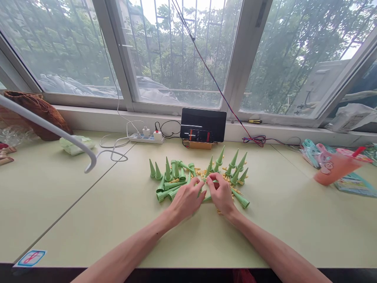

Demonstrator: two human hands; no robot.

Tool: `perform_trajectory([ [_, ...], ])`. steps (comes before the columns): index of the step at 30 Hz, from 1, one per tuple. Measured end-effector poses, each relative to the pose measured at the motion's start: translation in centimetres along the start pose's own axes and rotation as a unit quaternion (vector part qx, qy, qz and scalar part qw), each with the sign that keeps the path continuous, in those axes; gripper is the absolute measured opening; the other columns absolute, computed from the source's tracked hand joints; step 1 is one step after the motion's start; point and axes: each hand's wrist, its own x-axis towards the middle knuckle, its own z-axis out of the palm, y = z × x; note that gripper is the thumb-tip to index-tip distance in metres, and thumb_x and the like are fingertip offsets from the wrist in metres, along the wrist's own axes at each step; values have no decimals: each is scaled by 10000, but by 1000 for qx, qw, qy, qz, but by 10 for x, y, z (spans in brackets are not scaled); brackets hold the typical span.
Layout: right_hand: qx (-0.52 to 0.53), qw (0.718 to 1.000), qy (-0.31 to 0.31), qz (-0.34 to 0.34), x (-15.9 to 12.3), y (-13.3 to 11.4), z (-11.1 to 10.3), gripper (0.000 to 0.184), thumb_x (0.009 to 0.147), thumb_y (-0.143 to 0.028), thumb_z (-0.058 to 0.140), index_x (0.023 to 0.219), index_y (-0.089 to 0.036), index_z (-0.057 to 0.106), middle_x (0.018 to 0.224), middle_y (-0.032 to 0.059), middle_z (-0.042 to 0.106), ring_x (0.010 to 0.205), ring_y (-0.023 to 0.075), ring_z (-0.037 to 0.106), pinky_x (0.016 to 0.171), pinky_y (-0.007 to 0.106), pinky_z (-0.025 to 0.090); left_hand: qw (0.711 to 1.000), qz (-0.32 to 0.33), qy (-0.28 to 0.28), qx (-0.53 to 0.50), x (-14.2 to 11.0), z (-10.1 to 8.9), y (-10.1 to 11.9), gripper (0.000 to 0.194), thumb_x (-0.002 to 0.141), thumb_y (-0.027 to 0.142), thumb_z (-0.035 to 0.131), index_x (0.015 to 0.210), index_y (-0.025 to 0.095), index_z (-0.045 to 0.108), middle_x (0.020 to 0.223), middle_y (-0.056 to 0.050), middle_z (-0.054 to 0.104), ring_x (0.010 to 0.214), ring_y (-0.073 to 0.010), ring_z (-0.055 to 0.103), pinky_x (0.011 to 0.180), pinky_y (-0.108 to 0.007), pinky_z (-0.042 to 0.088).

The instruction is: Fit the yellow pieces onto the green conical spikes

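My left hand point(189, 198) is closed, thumb and bent fingers around a green plastic cone spike that my fingers largely cover. Close by on the right, my right hand point(221, 193) pinches something small at its fingertips, too hidden to name. Left of the hands lies a heap of hollow green cone spikes point(167, 194), with a few upright ones point(152, 169) behind it. Beyond my right hand several green spikes point(233, 159) stand point up with small yellow pieces at their bases. One more green spike point(240, 199) lies beside my right wrist. Small yellow plastic pieces point(200, 172) are scattered between the groups.
A phone point(200, 136) leans against a dark tablet point(204, 118) on a small cardboard box point(200, 145). A power strip point(146, 138) with cables sits left of it. A pink cup point(337, 169) with a straw stands right. A white curved bar point(59, 131) crosses the left foreground.
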Motion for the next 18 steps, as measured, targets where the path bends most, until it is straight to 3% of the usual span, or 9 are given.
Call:
perform_trajectory([
  [18, -4, 1000, 5, -2, 1, -1, 0, 253, 963, -414, 498, 865, -193, 570, 780, 9, 611, 456, 94, 446, 469, 247, 341, 996, -35, -81, -23, -1, -5, 3, 231, 949, 173, 385, 1122, 203, 535, 1195, -86, 542, 685, -163, 642, 639, -303, 503],
])
